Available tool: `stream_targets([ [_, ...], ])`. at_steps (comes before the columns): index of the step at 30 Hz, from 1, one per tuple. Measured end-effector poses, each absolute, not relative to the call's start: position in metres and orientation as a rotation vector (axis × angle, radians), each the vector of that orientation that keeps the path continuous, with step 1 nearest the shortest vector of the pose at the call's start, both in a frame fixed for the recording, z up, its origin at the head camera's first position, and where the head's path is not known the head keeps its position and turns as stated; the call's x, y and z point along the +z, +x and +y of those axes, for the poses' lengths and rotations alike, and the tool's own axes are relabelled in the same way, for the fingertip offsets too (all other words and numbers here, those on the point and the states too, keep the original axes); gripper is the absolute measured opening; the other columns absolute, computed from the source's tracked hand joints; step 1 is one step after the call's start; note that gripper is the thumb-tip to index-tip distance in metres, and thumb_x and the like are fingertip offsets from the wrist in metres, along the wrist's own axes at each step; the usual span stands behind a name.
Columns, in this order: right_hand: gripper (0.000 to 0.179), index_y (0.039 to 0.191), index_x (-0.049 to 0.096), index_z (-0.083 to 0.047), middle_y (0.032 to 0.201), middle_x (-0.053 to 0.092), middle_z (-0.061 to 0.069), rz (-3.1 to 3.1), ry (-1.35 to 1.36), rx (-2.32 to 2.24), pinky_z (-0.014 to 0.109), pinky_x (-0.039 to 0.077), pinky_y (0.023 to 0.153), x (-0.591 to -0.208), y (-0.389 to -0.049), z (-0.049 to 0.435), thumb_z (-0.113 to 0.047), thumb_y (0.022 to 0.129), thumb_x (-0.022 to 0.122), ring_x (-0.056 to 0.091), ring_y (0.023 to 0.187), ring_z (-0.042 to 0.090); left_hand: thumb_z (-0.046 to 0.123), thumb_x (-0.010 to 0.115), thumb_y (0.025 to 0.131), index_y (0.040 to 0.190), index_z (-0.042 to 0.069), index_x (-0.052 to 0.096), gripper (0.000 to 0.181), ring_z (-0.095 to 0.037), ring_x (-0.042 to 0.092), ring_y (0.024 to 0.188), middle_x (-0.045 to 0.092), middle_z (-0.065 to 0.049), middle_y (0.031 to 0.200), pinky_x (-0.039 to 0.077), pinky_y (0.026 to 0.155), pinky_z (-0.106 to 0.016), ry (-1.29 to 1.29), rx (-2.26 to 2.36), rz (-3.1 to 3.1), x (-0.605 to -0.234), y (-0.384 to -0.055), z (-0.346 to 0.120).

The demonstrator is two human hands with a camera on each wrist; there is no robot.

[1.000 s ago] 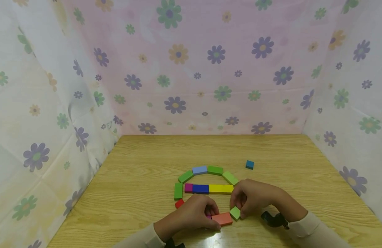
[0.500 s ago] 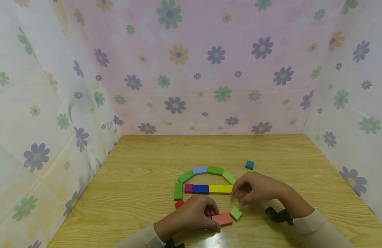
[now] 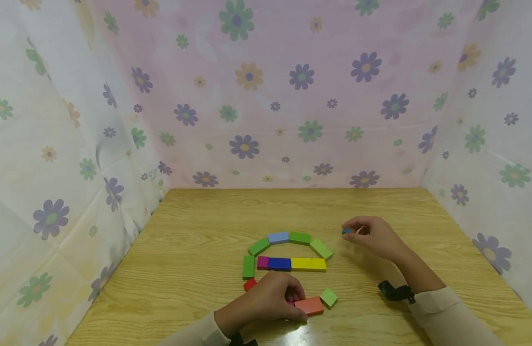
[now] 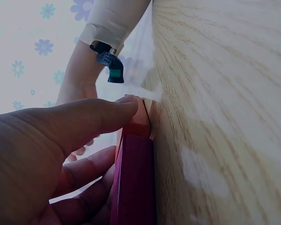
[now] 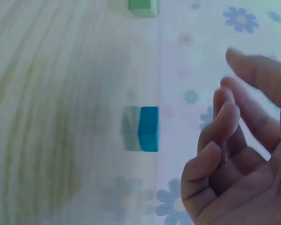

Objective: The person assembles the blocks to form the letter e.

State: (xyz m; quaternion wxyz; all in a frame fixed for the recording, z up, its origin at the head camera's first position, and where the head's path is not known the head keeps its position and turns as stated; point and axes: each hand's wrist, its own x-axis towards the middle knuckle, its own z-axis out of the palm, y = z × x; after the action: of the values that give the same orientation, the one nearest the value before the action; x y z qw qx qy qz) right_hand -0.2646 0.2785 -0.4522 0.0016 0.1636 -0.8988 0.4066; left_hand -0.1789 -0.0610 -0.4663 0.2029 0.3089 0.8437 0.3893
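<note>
My left hand (image 3: 272,295) pinches the left end of a coral block (image 3: 309,306), thumb on the near side and fingers behind. In the left wrist view a magenta block (image 4: 136,183) lies end to end with the coral block (image 4: 136,119). My right hand (image 3: 378,238) is over a small blue block (image 3: 345,231) at the back right. In the right wrist view its loosely bent fingers are apart from the blue block (image 5: 149,129). A small light green block (image 3: 329,298) lies by the coral block's right end.
An arch of a green block (image 3: 248,267), a pale blue block (image 3: 278,238), a lime block (image 3: 320,249) and others curves behind. Inside it, a dark blue block (image 3: 279,264) and a yellow block (image 3: 308,264) lie in a row. A red block (image 3: 250,284) is partly hidden.
My right hand has let go of the small light green block and moved back and right to the small blue block. My left hand has stayed on the coral block.
</note>
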Motion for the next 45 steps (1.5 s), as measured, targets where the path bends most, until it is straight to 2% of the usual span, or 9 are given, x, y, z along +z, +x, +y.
stream_targets([
  [3, 0.040, 0.126, 0.072, -0.010, 0.095, 0.068, 0.006, -2.830, 0.417, 1.307, 0.030, 0.054, 0.063, -0.455, -0.266, 0.282, -0.036, 0.096, 0.075, 0.067, 0.081, 0.029, 0.032, 0.093, 0.077, 0.091, 0.024, 0.074, 0.025, 0.001, 0.058, 0.075, 0.066, 0.016, 0.083, 0.050, 0.070, -0.017, 0.865, 1.084, 2.357, -0.467, -0.179, -0.061],
  [8, 0.054, 0.138, 0.063, -0.007, 0.101, 0.069, 0.009, -2.902, 0.286, 1.282, 0.033, 0.056, 0.066, -0.458, -0.268, 0.283, -0.039, 0.096, 0.074, 0.067, 0.087, 0.025, 0.032, 0.093, 0.076, 0.091, 0.024, 0.074, 0.025, 0.001, 0.059, 0.075, 0.066, 0.016, 0.083, 0.050, 0.070, -0.017, 0.863, 1.081, 2.358, -0.467, -0.179, -0.061],
  [12, 0.066, 0.150, 0.051, -0.004, 0.105, 0.068, 0.012, -2.976, 0.208, 1.276, 0.035, 0.055, 0.064, -0.461, -0.269, 0.283, -0.036, 0.097, 0.073, 0.065, 0.082, 0.023, 0.032, 0.093, 0.076, 0.092, 0.023, 0.075, 0.025, 0.001, 0.059, 0.075, 0.066, 0.016, 0.083, 0.050, 0.069, -0.017, 0.862, 1.084, 2.356, -0.467, -0.180, -0.061],
  [15, 0.066, 0.153, 0.046, -0.002, 0.103, 0.068, 0.011, -3.014, 0.177, 1.270, 0.035, 0.054, 0.060, -0.464, -0.270, 0.282, -0.030, 0.098, 0.072, 0.064, 0.075, 0.021, 0.032, 0.093, 0.077, 0.092, 0.023, 0.075, 0.025, 0.001, 0.059, 0.076, 0.066, 0.016, 0.083, 0.051, 0.070, -0.017, 0.864, 1.084, 2.357, -0.467, -0.179, -0.061],
  [20, 0.061, 0.149, 0.050, 0.000, 0.098, 0.070, 0.011, -3.017, 0.159, 1.225, 0.033, 0.051, 0.057, -0.468, -0.270, 0.279, -0.025, 0.098, 0.071, 0.060, 0.069, 0.019, 0.032, 0.093, 0.077, 0.092, 0.023, 0.075, 0.025, 0.001, 0.059, 0.076, 0.066, 0.016, 0.083, 0.051, 0.070, -0.017, 0.858, 1.079, 2.359, -0.467, -0.179, -0.061],
  [29, 0.046, 0.140, 0.058, 0.001, 0.104, 0.072, 0.014, -2.995, 0.092, 1.238, 0.033, 0.054, 0.065, -0.469, -0.271, 0.277, -0.020, 0.100, 0.068, 0.065, 0.078, 0.020, 0.032, 0.093, 0.077, 0.091, 0.024, 0.075, 0.025, 0.001, 0.059, 0.076, 0.066, 0.016, 0.083, 0.051, 0.071, -0.017, 0.861, 1.086, 2.360, -0.468, -0.179, -0.061],
  [35, 0.039, 0.138, 0.057, 0.003, 0.100, 0.072, 0.012, -2.984, 0.107, 1.247, 0.033, 0.052, 0.063, -0.470, -0.272, 0.276, -0.013, 0.103, 0.061, 0.063, 0.075, 0.020, 0.032, 0.093, 0.076, 0.091, 0.024, 0.074, 0.026, 0.001, 0.059, 0.076, 0.066, 0.016, 0.083, 0.051, 0.070, -0.018, 0.859, 1.087, 2.354, -0.469, -0.179, -0.061],
  [41, 0.034, 0.137, 0.057, 0.001, 0.112, 0.067, 0.015, -2.988, 0.309, 1.260, 0.033, 0.057, 0.068, -0.465, -0.270, 0.279, -0.011, 0.105, 0.059, 0.067, 0.088, 0.021, 0.032, 0.093, 0.076, 0.091, 0.024, 0.074, 0.026, 0.001, 0.058, 0.075, 0.066, 0.015, 0.083, 0.050, 0.069, -0.017, 0.857, 1.072, 2.360, -0.468, -0.179, -0.060],
  [45, 0.027, 0.130, 0.063, -0.007, 0.111, 0.067, 0.008, -3.006, 0.583, 1.180, 0.032, 0.056, 0.074, -0.458, -0.267, 0.282, -0.015, 0.104, 0.062, 0.066, 0.094, 0.018, 0.032, 0.093, 0.077, 0.092, 0.024, 0.074, 0.025, 0.001, 0.058, 0.075, 0.065, 0.016, 0.083, 0.050, 0.069, -0.017, 0.858, 1.066, 2.360, -0.466, -0.179, -0.060],
])
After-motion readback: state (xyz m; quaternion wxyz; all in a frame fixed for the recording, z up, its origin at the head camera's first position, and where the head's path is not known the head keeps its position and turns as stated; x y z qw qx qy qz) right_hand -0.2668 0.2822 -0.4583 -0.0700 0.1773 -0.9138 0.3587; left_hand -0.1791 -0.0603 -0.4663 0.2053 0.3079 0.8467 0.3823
